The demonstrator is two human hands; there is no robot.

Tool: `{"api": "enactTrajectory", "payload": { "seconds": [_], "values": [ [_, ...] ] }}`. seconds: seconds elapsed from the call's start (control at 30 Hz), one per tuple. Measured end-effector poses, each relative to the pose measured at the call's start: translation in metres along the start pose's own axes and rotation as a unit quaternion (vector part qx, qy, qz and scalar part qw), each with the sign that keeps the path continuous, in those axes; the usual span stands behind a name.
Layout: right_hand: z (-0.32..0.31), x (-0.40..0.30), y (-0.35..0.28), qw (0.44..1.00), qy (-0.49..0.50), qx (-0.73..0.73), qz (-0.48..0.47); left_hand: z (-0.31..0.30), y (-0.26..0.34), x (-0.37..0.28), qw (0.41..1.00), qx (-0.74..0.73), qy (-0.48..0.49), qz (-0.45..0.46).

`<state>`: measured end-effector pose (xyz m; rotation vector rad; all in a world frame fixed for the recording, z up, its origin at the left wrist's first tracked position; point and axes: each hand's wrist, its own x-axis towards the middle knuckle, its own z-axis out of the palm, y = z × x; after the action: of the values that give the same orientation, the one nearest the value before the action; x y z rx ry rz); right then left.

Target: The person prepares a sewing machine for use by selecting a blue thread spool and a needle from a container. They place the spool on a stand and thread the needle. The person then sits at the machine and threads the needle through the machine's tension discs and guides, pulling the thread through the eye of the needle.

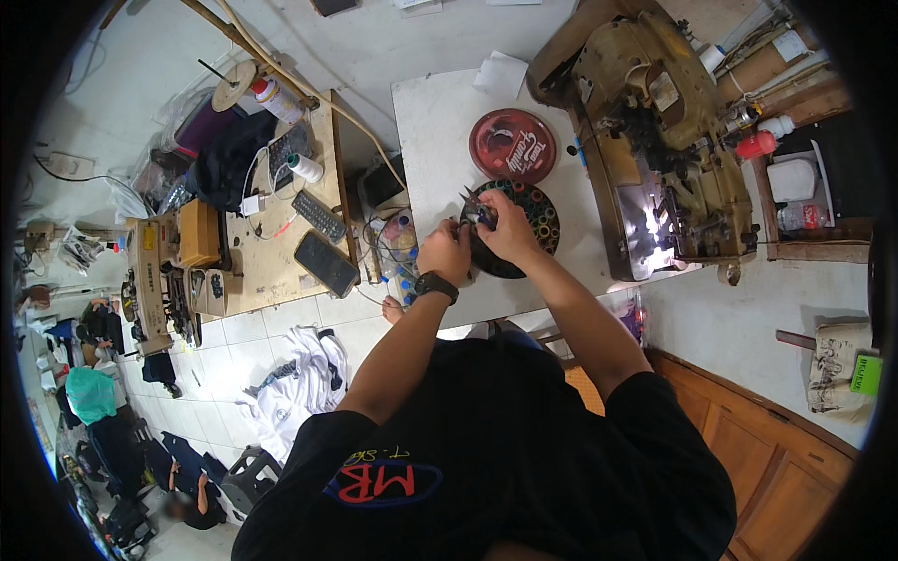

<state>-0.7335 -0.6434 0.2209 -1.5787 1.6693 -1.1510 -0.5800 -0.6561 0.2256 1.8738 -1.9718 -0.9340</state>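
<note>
My right hand (508, 228) is closed around small metal snips (470, 198), their pointed tips showing past the fingers and something blue between them. Close beside it, my left hand (445, 250), wearing a black watch (436, 286), has its fingers bent together. Whatever lies in those left fingers is too small and hidden to tell. Both hands are over a round tin (501, 270) filled with several small spools or bobbins in dark and bright colours; the hands cover its left part. Its red printed lid (513, 145) lies just behind, on the white table (438, 126).
An industrial sewing machine (652, 133) with a lit needle area stands at the right. White paper (500, 74) lies at the back. On the wooden table at left are a smartphone (326, 263), a remote control (319, 215) and a thread cone (305, 168). White garments (302, 393) lie on the floor.
</note>
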Motion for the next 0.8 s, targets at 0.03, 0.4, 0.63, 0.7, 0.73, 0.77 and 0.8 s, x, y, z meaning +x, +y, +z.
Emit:
{"api": "enactTrajectory", "payload": {
  "seconds": [0.03, 0.4, 0.63, 0.7, 0.73, 0.77, 0.8],
  "values": [
    [0.002, 0.001, 0.003, 1.0, 0.012, 0.014, 0.0, -0.004, 0.003, 0.004, 1.0, 0.011, -0.014, -0.015],
    [0.018, 0.015, 0.0, 0.995, 0.053, -0.019, 0.081, 0.001, -0.009, 0.008, 0.975, -0.048, 0.094, 0.194],
    [-0.001, 0.012, -0.001, 0.955, 0.052, 0.184, 0.228, -0.007, 0.0, 0.01, 0.959, 0.038, 0.087, 0.267],
    [0.0, 0.01, -0.001, 0.962, 0.027, 0.123, 0.242, -0.004, -0.005, 0.016, 0.955, 0.06, 0.063, 0.283],
    [0.004, 0.01, 0.005, 0.97, 0.033, 0.083, 0.228, -0.002, -0.007, 0.018, 0.952, 0.071, 0.051, 0.292],
    [0.01, 0.01, 0.013, 0.975, 0.039, 0.042, 0.213, 0.001, -0.007, 0.018, 0.955, 0.06, 0.057, 0.286],
    [0.013, 0.013, 0.01, 0.98, 0.043, 0.002, 0.196, -0.002, -0.005, 0.018, 0.957, 0.049, 0.065, 0.279]
  ]
}}
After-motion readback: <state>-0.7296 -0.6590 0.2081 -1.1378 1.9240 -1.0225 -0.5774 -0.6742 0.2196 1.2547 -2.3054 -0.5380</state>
